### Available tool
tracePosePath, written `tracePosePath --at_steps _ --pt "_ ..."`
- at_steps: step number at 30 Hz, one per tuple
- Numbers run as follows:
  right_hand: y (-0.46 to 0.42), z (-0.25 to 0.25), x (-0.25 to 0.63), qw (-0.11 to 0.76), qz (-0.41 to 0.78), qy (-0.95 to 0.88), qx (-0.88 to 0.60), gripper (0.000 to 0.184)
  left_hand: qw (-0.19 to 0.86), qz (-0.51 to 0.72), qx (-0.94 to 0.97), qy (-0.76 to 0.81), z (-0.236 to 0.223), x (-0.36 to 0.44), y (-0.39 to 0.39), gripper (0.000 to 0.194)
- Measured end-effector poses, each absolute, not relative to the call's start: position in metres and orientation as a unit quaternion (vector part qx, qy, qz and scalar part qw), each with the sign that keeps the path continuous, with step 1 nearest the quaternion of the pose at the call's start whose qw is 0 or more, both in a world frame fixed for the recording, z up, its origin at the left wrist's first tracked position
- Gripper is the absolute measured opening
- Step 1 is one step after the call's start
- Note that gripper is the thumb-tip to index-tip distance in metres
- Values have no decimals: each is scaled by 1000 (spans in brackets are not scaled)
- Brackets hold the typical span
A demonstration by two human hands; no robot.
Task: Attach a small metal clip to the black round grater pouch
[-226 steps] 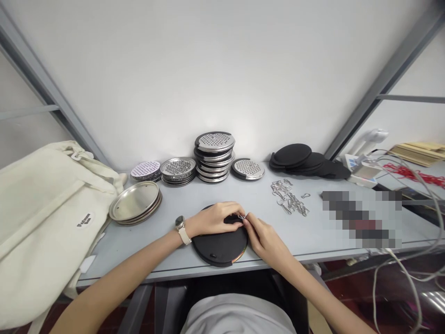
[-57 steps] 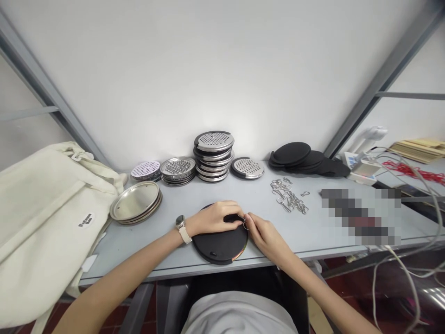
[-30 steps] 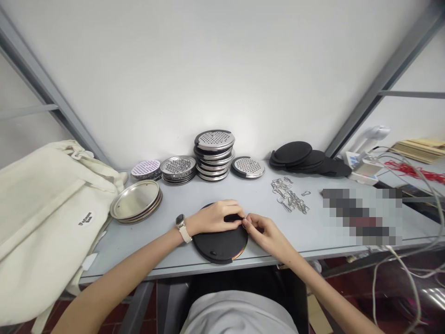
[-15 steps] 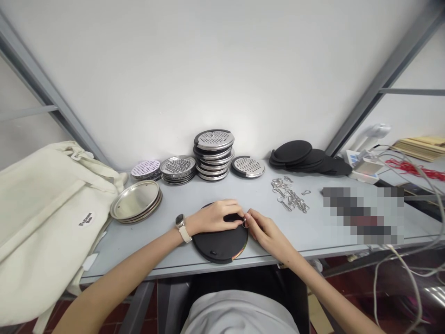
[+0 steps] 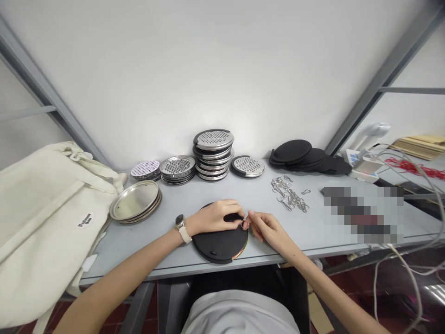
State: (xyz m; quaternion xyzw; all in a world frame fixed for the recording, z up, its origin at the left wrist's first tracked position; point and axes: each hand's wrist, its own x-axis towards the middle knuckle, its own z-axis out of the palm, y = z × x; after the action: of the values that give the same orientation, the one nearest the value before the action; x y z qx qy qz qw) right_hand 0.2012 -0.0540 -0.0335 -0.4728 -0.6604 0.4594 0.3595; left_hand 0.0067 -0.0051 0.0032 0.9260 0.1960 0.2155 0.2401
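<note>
A black round disc (image 5: 217, 246) with a small raised tab and a shiny strip along its right edge lies flat near the table's front. My left hand (image 5: 220, 215), with a watch on the wrist, rests over the disc; its thumb and index finger pinch a small metal key ring (image 5: 244, 224) at the disc's right edge. From the other side, my right hand (image 5: 266, 227) is closed with its fingertips on the same ring. How the ring joins the disc is hidden by the fingers.
Silver clasps (image 5: 290, 195) lie loose to the right. Behind stand a stack of perforated round graters (image 5: 213, 139), more graters (image 5: 178, 165) and a single one (image 5: 248, 165). Black discs (image 5: 294, 152) overlap at back right. Metal lids (image 5: 135, 199) and a cream bag (image 5: 52, 222) occupy the left.
My right hand has turned slightly and shifted a little right, its fingers now curled by the ring. The left hand and the disc stay in place.
</note>
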Motion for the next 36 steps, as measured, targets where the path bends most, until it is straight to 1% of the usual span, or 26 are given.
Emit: tracePosePath --at_steps 4,6,12,21,25,30,36 --pt "-53 -35 202 360 471 -653 -471 52 240 215 927 194 3 7 -5 15" --pt "-53 -34 201 362 463 -659 -470 49 238 217 927 193 3 6 -5 14" --pt "-59 -33 197 380 366 -701 -480 33 231 220 928 192 1 6 -4 10" --pt "-78 -36 187 353 277 -738 -504 6 248 219 926 183 3 5 -5 11" --pt "-78 -37 183 344 247 -741 -522 8 256 217 924 184 4 5 -5 10" --pt "-75 -37 183 330 225 -750 -528 6 253 216 924 189 4 5 -5 11" --pt "-76 -35 182 339 228 -750 -520 6 260 219 922 185 3 5 -5 12"
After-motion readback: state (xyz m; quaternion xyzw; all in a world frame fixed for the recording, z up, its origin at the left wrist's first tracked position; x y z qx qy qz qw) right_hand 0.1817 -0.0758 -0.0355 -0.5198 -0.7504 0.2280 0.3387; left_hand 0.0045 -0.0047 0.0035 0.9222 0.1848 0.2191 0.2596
